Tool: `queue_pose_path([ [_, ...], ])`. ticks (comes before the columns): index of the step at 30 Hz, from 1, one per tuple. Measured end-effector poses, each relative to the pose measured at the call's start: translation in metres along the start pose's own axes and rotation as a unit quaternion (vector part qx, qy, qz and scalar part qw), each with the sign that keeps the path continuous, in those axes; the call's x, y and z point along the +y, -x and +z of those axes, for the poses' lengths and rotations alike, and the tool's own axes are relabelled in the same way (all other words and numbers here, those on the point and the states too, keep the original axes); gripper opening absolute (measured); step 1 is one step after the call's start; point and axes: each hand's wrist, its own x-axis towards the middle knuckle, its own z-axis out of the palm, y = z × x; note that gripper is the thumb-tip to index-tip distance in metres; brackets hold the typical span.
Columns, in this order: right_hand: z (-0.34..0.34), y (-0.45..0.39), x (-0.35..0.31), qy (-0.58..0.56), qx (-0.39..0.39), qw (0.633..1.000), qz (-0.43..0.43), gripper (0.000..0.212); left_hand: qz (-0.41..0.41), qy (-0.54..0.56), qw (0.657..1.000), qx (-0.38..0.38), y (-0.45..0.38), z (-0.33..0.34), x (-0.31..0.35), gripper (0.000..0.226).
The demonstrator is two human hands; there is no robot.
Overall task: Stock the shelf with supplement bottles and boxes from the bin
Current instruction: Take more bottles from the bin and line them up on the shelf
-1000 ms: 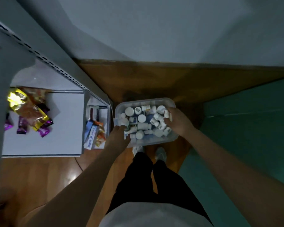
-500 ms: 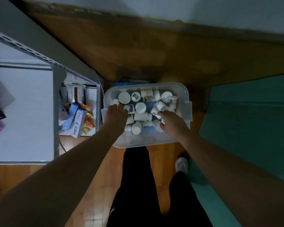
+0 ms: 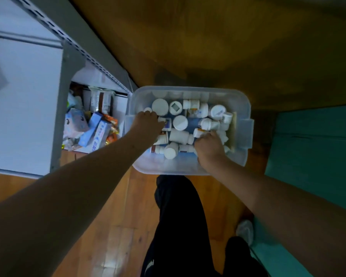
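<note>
At the left stands a grey metal shelf point(image 3: 68, 62) with a perforated upright and flat white boards. Its lowest board, near the floor, carries a loose jumble of soft packets and a blue-and-white carton point(image 3: 97, 129); the print on them is too small to read.

Just right of the shelf, a translucent plastic bin point(image 3: 242, 108) with rounded corners sits on the glossy wooden floor point(image 3: 112, 226). It is filled with white supplement bottles point(image 3: 179, 135), smooth cylinders with round caps, some upright and some lying on their sides, a few with orange or blue labels that cannot be read.

The left hand point(image 3: 148, 124) reaches in at the bin's left edge, knuckles up, fingers bent down among the bottles; whether they hold one cannot be told. The right hand point(image 3: 210, 146) is at the bin's near right corner, fingers curled down into the bottles, its grip likewise hidden.

Below the bin are black trouser legs point(image 3: 180, 216) and a white shoe point(image 3: 245, 230). A teal mat point(image 3: 316, 156) covers the floor at the right.
</note>
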Motion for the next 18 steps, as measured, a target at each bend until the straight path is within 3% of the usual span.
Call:
queue_pose_path([
  [3,-0.012,0.030,0.013,-0.046,0.080,0.996,-0.020,0.015,-0.004,0.041,0.999,0.024,0.022,-0.008,0.004,0.046],
  [5,-0.026,0.053,0.026,-0.073,0.131,0.989,-0.001,0.030,-0.025,0.109,0.993,0.033,0.042,-0.021,0.000,0.048],
  [7,-0.037,0.077,0.038,-0.201,0.095,0.975,0.013,0.048,-0.066,0.232,0.970,0.032,0.064,-0.039,-0.008,0.052],
  [9,-0.052,0.103,0.049,-0.364,0.060,0.928,0.046,0.057,-0.092,0.348,0.932,0.046,0.085,-0.058,-0.017,0.054],
  [11,-0.069,0.130,0.060,-0.468,0.099,0.874,0.081,0.060,-0.103,0.420,0.898,0.075,0.106,-0.077,-0.023,0.054],
  [15,-0.115,0.188,0.082,-0.559,0.162,0.809,0.088,0.058,-0.115,0.537,0.825,0.134,0.157,-0.122,-0.032,0.047],
  [18,-0.146,0.238,0.092,-0.665,0.222,0.709,0.073,0.049,-0.132,0.587,0.777,0.184,0.203,-0.161,-0.030,0.041],
])
